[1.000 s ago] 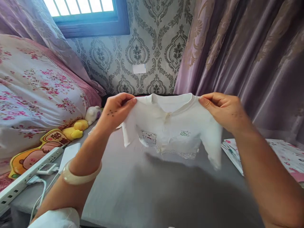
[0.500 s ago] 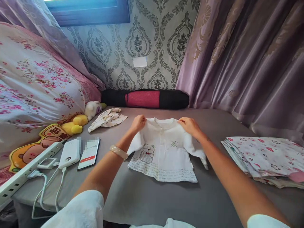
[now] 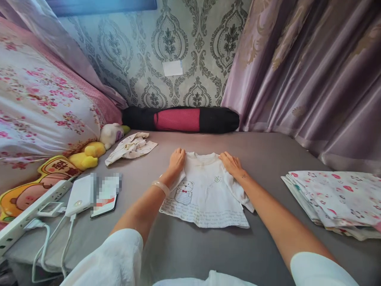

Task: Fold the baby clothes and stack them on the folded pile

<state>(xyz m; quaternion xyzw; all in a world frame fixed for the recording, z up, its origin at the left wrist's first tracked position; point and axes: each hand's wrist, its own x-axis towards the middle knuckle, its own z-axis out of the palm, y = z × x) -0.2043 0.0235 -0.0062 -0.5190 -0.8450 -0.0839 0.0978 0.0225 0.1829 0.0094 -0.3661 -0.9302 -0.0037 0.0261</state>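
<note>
Lower now, the shirt (image 3: 208, 194) is lying down; left hand (image 3: 177, 160) and right hand (image 3: 231, 163), nearly closed, are holding its shoulders, maybe keeping it flat.

We observed subdued light, a bluish haze below the window frame (image 3: 107, 7), sheen on the purple curtain (image 3: 276, 87), pixelation across the phone (image 3: 107, 198), stretched edges, and a fairly sharp white shirt (image 3: 205, 192).

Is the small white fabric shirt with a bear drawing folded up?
No, the small white fabric shirt lies spread out, with the left hand and right hand at its shoulders.
</note>
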